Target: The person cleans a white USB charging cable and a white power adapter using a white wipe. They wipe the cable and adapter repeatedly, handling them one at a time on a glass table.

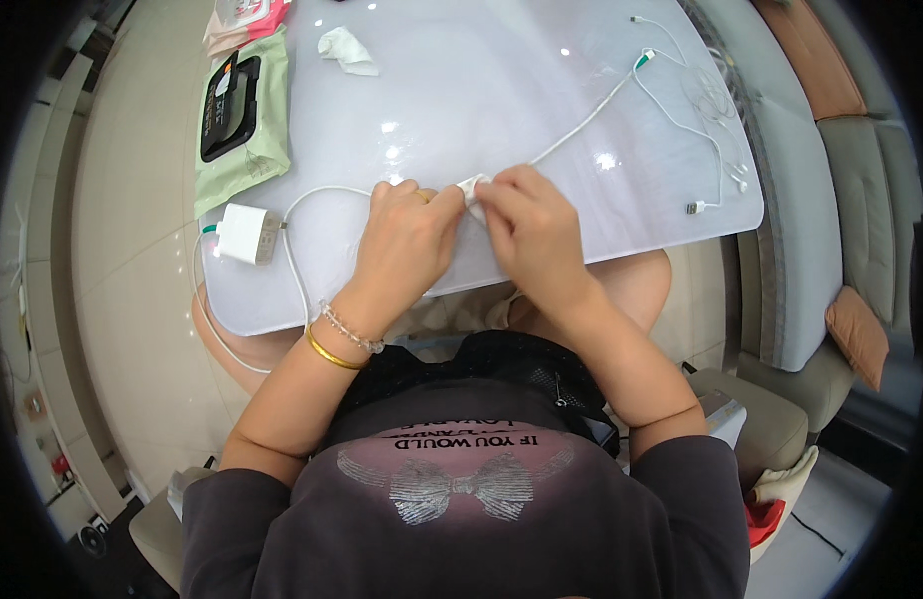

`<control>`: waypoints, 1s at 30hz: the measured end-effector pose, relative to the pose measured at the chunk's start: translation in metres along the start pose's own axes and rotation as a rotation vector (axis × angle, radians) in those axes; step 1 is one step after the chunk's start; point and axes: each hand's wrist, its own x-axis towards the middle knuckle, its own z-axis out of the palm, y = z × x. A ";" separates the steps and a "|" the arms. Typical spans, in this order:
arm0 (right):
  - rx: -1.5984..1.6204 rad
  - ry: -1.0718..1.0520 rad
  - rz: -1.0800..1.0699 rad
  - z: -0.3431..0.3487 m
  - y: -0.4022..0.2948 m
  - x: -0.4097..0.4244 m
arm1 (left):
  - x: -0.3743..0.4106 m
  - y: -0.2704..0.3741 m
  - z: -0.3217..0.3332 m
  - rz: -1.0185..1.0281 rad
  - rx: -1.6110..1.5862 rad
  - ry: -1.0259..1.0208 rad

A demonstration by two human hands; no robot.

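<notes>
Both hands meet over the table's near edge, pinching a crumpled white wipe (473, 186) between them. My left hand (410, 228) has its fingers closed on the wipe's left side, while my right hand (532, 228) grips it from the right. A white cable (581, 133) runs from beside my right hand up to a green tie at the upper right. Out of my left hand another stretch of white cord (327, 189) curves to a white charger plug (244, 233). Whether the two stretches join is hidden by the fingers and wipe.
A green wipes pack (263, 150) with its black lid raised lies at the left edge of the white table (461, 97). Behind it is a pink pack (241, 22). Another crumpled wipe (348, 51) rests near the far side. White earphones (738, 176) and a USB plug (693, 207) lie right.
</notes>
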 end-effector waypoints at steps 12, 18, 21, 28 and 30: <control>-0.393 0.129 0.170 -0.071 0.130 0.056 | 0.000 0.002 -0.001 -0.007 0.009 -0.018; -0.340 0.077 -0.122 -0.042 0.096 0.042 | 0.001 0.002 -0.002 -0.011 -0.003 -0.015; -0.464 0.062 -0.039 -0.054 0.132 0.067 | 0.001 0.005 -0.003 -0.020 -0.005 -0.023; -0.636 0.048 0.079 -0.066 0.184 0.101 | 0.001 0.004 -0.004 -0.005 -0.024 -0.006; -0.659 0.038 0.090 -0.065 0.184 0.104 | 0.001 0.001 -0.001 0.008 -0.047 0.011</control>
